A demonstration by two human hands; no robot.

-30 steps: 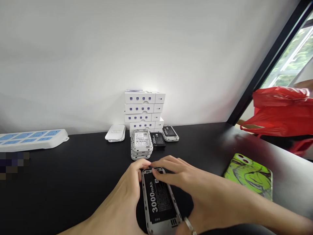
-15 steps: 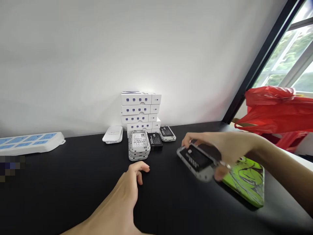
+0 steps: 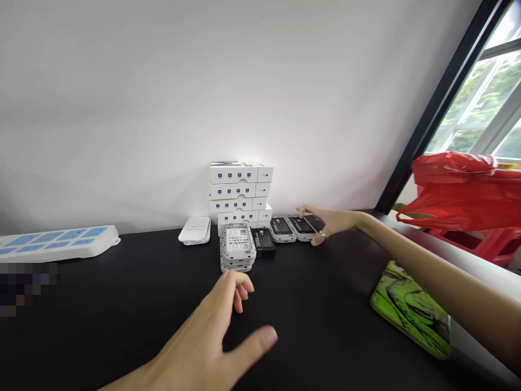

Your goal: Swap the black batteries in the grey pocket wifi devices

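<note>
At the back of the table, my right hand [image 3: 325, 221] spans a white handheld device with a black battery [image 3: 303, 226], its thumb and fingers at the device's edges. That device lies flat beside a similar white one with a battery [image 3: 282, 228]. My left hand [image 3: 211, 323] hovers over the near middle of the table, thumb spread from its slightly curled fingers, holding nothing. Beyond it is a stack of white devices [image 3: 239, 243], the top one showing a printed label. A loose black battery [image 3: 264, 241] lies right of that stack.
White boxes [image 3: 234, 190] are stacked against the wall. Left of them sit thin white covers [image 3: 195, 230]. A white power strip [image 3: 61, 243] lies far left. On the right are a green patterned case [image 3: 411, 309] and a red plastic bag [image 3: 459, 190].
My right hand has carried the device with the battery back and left, and it now lies beside the similar one. The thumb of my left hand has come into view, spread out.
</note>
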